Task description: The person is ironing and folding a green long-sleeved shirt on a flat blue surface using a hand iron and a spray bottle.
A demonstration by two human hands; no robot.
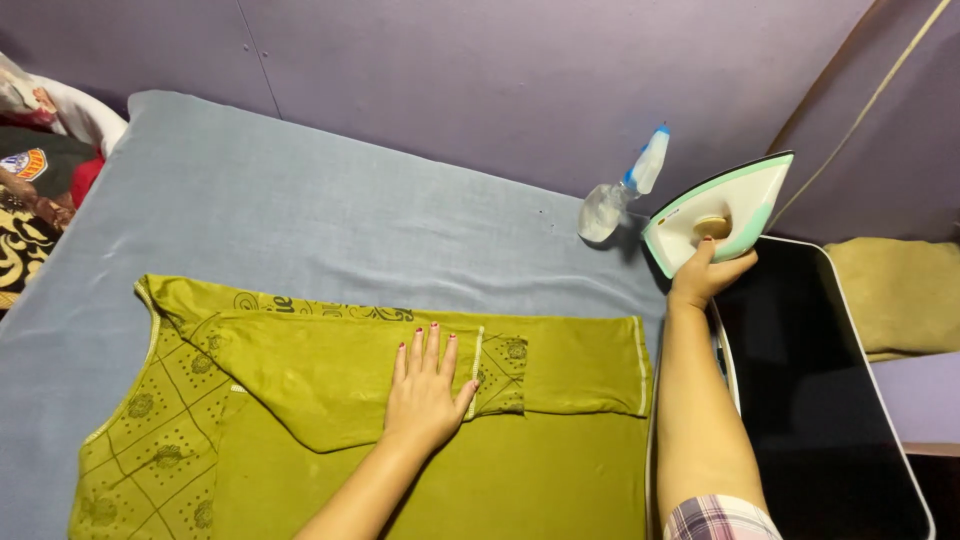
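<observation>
An olive-green patterned garment [300, 430] lies spread on a grey-blue padded surface [330, 210], with one sleeve folded across its body. My left hand [428, 385] rests flat on that folded sleeve, fingers apart. My right hand [705, 275] grips the handle of a white and mint-green electric iron [725, 210], held up at the right edge of the surface, its soleplate facing away from me.
A clear spray bottle [620, 190] with a blue and white nozzle lies near the far right edge. A black tray with a white rim [830, 380] sits at the right. A tan cushion [900, 295] lies beyond it. Patterned fabrics [30, 190] are piled at the left.
</observation>
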